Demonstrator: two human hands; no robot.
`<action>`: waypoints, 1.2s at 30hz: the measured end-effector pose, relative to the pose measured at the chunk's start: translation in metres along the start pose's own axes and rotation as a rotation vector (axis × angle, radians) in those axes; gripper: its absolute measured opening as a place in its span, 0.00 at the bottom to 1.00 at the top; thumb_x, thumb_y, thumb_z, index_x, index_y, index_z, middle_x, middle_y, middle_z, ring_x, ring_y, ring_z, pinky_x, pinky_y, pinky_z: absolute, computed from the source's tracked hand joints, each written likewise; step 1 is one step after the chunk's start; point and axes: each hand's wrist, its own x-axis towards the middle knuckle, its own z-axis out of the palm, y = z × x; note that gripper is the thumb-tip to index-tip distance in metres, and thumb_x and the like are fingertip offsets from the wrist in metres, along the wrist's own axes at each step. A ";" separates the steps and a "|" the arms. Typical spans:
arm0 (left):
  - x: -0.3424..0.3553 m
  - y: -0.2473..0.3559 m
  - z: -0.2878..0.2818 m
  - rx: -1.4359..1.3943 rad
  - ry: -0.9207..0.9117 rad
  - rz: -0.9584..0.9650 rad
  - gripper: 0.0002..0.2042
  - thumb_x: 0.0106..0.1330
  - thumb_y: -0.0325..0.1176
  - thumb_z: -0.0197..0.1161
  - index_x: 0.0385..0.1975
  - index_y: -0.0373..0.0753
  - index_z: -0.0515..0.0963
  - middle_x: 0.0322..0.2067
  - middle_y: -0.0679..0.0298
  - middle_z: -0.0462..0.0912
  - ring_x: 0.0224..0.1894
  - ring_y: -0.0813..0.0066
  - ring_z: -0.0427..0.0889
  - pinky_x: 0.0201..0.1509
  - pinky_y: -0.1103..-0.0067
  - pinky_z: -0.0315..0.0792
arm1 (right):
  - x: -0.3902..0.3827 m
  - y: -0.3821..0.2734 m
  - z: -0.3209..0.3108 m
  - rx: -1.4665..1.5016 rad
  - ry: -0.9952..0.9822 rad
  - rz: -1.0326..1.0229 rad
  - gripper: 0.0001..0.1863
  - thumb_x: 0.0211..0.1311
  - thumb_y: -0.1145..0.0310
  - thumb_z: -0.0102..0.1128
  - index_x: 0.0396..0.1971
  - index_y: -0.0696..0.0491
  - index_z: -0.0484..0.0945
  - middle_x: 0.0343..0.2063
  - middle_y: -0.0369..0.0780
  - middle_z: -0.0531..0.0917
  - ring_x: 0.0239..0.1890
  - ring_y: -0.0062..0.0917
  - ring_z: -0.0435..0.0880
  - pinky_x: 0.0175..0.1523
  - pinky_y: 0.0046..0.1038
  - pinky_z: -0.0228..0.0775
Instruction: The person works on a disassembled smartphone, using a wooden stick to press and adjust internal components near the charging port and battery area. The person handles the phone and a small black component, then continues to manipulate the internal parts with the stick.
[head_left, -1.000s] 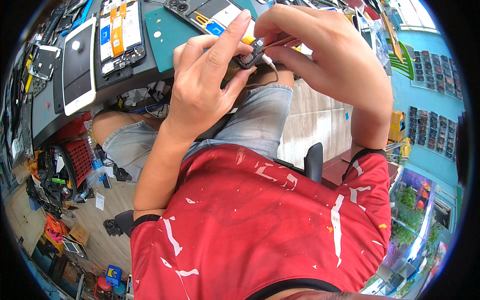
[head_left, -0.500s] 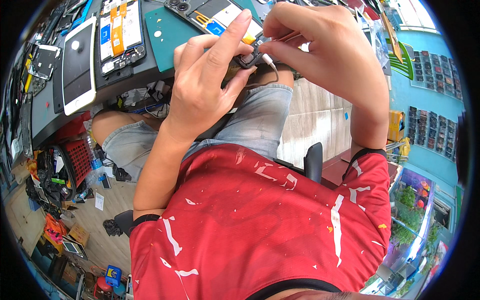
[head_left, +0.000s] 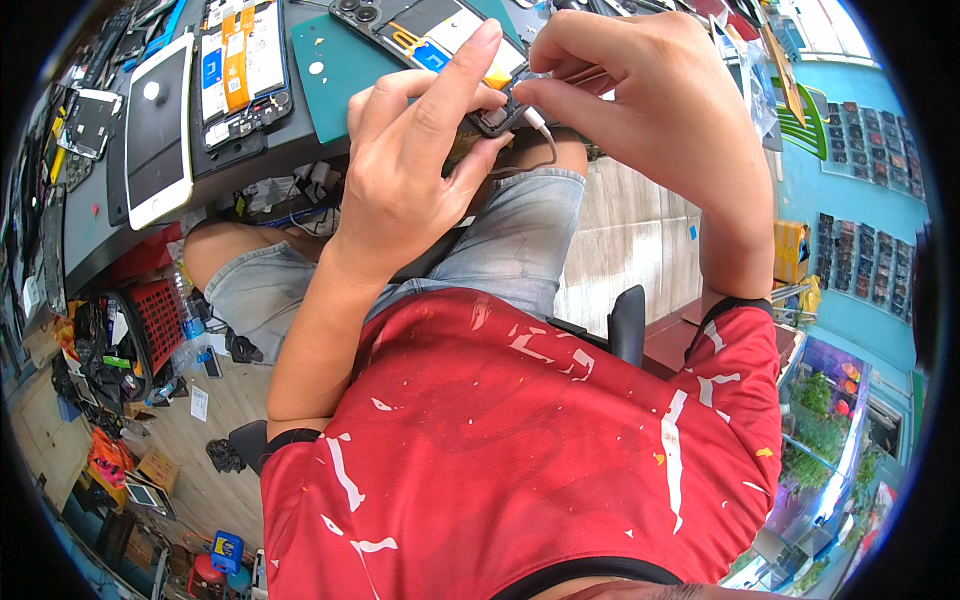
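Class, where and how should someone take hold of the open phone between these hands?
Probably by the outer rim of the open phone, at its near end, coming from the left. It has parts exposed on top, so the rim looks safer than the middle. The left hand grips that end; on the right, the white plug and the right hand with its slim tool leave less room.

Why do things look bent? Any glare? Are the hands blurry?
Head view: the fisheye lens bends the desk edge; head view: the white-framed screen shows a bright spot, probably glare; head view: left hand and right hand look fairly sharp.
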 end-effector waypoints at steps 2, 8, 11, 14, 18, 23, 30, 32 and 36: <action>-0.002 -0.001 -0.001 0.019 0.004 0.001 0.48 0.54 0.22 0.85 0.79 0.32 0.69 0.45 0.68 0.95 0.51 0.72 0.85 0.60 0.73 0.69 | 0.002 0.011 0.015 0.027 0.069 -0.046 0.09 0.63 0.73 0.74 0.38 0.57 0.81 0.26 0.45 0.87 0.30 0.39 0.92 0.35 0.33 0.81; 0.000 0.000 -0.001 0.004 -0.001 -0.004 0.48 0.54 0.22 0.84 0.79 0.32 0.68 0.45 0.68 0.95 0.51 0.72 0.85 0.59 0.74 0.70 | -0.002 0.016 0.020 0.128 0.093 -0.021 0.10 0.63 0.73 0.75 0.39 0.57 0.82 0.25 0.45 0.88 0.30 0.38 0.93 0.35 0.32 0.82; -0.001 0.000 0.000 0.004 0.002 -0.002 0.48 0.54 0.22 0.84 0.79 0.32 0.68 0.45 0.68 0.95 0.51 0.73 0.85 0.59 0.74 0.70 | -0.003 0.015 0.024 0.159 0.119 0.033 0.09 0.64 0.74 0.74 0.40 0.58 0.82 0.25 0.46 0.88 0.29 0.39 0.93 0.34 0.32 0.82; -0.001 0.000 0.000 0.007 0.002 0.000 0.48 0.55 0.23 0.84 0.79 0.33 0.68 0.45 0.68 0.95 0.51 0.73 0.84 0.60 0.74 0.70 | -0.005 0.013 0.026 0.176 0.167 0.084 0.08 0.65 0.74 0.74 0.38 0.59 0.84 0.25 0.45 0.88 0.29 0.36 0.92 0.35 0.31 0.81; 0.002 0.002 -0.003 0.013 -0.004 0.007 0.47 0.55 0.23 0.84 0.78 0.31 0.69 0.45 0.66 0.95 0.50 0.70 0.84 0.60 0.73 0.70 | -0.021 0.027 0.034 0.234 0.180 0.051 0.13 0.70 0.79 0.72 0.52 0.59 0.86 0.40 0.42 0.93 0.44 0.29 0.96 0.49 0.28 0.87; -0.004 0.006 -0.018 -0.047 0.082 0.009 0.41 0.58 0.20 0.80 0.74 0.25 0.71 0.44 0.57 0.94 0.49 0.65 0.85 0.60 0.71 0.77 | -0.037 0.047 0.063 0.203 0.409 -0.171 0.20 0.64 0.82 0.74 0.55 0.56 0.87 0.48 0.43 0.91 0.49 0.35 0.93 0.52 0.31 0.86; -0.011 0.026 -0.031 -0.600 0.463 -0.471 0.19 0.79 0.20 0.61 0.68 0.24 0.74 0.32 0.59 0.90 0.32 0.82 0.84 0.39 0.85 0.77 | -0.033 0.039 0.125 -0.169 0.510 -0.272 0.31 0.55 0.75 0.80 0.61 0.60 0.83 0.59 0.46 0.86 0.59 0.46 0.87 0.61 0.42 0.84; -0.011 0.031 -0.038 -0.687 0.407 -0.601 0.18 0.80 0.22 0.60 0.67 0.26 0.75 0.32 0.59 0.90 0.31 0.83 0.83 0.39 0.87 0.76 | -0.031 0.041 0.129 -0.229 0.542 -0.302 0.30 0.56 0.76 0.79 0.61 0.61 0.83 0.58 0.47 0.87 0.58 0.46 0.88 0.60 0.41 0.85; -0.009 0.038 -0.038 -0.771 0.306 -0.822 0.16 0.82 0.26 0.61 0.66 0.29 0.78 0.34 0.58 0.91 0.31 0.85 0.82 0.37 0.88 0.74 | -0.033 0.045 0.133 -0.317 0.552 -0.347 0.28 0.55 0.76 0.78 0.58 0.62 0.85 0.55 0.48 0.89 0.57 0.45 0.90 0.59 0.40 0.87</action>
